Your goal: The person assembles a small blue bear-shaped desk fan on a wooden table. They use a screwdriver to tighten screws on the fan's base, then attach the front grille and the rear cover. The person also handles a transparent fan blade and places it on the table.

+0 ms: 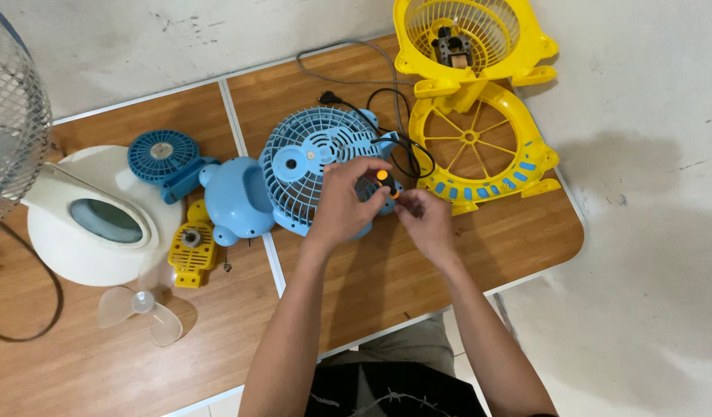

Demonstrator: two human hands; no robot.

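Note:
My left hand (344,202) rests on the front of a light blue fan grille (313,158), fingers curled around a black tool with an orange end (384,180). My right hand (424,218) is just right of it, fingertips pinched near the tool's lower end at the grille's right edge. What the right fingers pinch is too small to make out. The light blue fan body (236,199) lies left of the grille on the wooden table (387,270).
A yellow fan housing (472,42) and yellow ring guard (479,147) lie at the back right, with black and grey cords (387,96). A small dark blue grille (163,154), yellow motor part (192,251), clear blade (143,305), white fan base (93,220) and wire guard (12,116) sit left.

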